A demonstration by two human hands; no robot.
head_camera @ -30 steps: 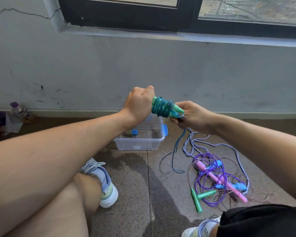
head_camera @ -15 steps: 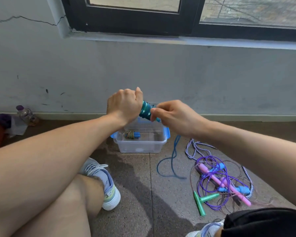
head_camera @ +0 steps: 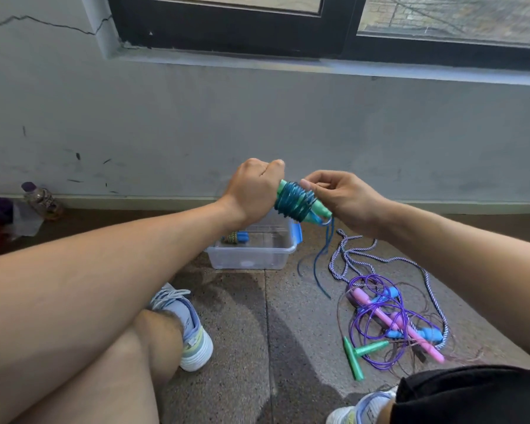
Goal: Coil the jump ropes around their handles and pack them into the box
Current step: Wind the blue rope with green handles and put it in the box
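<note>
While the left hand (head_camera: 251, 191) clenches one end of the green handles (head_camera: 314, 206), the right hand (head_camera: 346, 198) pinches the teal rope (head_camera: 294, 201) at the coil's far side. Held in the air above the box (head_camera: 251, 255), the bundle's long axis runs from upper left down to lower right, its free end pointing toward the right palm. A loose tail (head_camera: 318, 264) hangs to the floor, so more winding likely remains. Other ropes (head_camera: 392, 319) lie tangled to the right.

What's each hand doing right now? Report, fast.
Left hand: closed, gripping the green handles.
Right hand: closed, pinching the teal rope at the coil.
</note>
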